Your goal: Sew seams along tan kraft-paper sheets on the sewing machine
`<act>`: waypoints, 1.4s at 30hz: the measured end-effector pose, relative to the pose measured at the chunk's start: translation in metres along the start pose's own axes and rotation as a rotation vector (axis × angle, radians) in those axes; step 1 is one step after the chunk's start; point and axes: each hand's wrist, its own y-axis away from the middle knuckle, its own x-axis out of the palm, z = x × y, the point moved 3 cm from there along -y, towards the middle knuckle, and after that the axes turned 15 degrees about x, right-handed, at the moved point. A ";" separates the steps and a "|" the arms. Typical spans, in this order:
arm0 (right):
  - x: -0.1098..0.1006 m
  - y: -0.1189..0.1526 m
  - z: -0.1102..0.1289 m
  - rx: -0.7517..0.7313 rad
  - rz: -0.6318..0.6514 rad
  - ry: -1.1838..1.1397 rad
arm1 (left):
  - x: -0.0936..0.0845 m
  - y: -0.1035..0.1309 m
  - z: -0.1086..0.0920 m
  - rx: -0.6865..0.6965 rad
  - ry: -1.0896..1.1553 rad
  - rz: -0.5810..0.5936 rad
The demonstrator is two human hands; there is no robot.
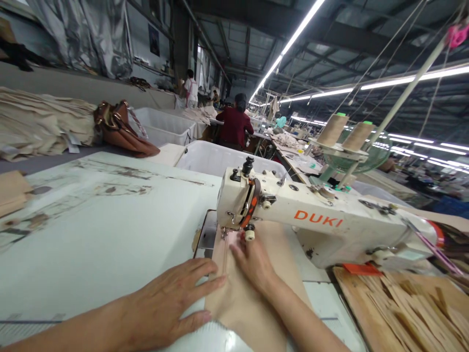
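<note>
A tan fabric piece (252,308) lies under the head of a white sewing machine (278,205), its seam line running up to the presser foot (224,233). My left hand (179,293) rests with spread fingers on the near left edge of the fabric. Close to the needle area, my right hand (256,261) lies on the fabric with its fingers stretched forward. Its fingertips are partly hidden behind a knob of the machine. Neither hand grips anything.
A wooden board with tan strips (414,308) sits at the right. Brown bag (124,129) and stacked fabric (40,120) lie at the back left. White bins (205,154) stand behind the machine. Thread cones (332,129) rise above it. A person in dark red (236,124) sits ahead.
</note>
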 end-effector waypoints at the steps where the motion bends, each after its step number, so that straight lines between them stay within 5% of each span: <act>1: -0.004 0.016 0.003 -0.027 0.024 0.004 | -0.001 0.001 -0.001 0.006 -0.007 0.000; 6: -0.010 0.060 0.014 -0.133 0.154 0.088 | -0.007 -0.002 0.004 -0.003 0.026 -0.027; 18: -0.005 0.033 0.007 -0.194 0.161 0.203 | -0.008 -0.017 0.032 0.001 0.036 0.061; 25: -0.010 0.015 0.006 -0.188 0.276 0.089 | -0.015 -0.026 0.045 0.026 0.046 0.036; 42: -0.011 0.002 0.000 -0.179 0.172 -0.016 | -0.014 -0.031 0.059 0.033 0.140 -0.074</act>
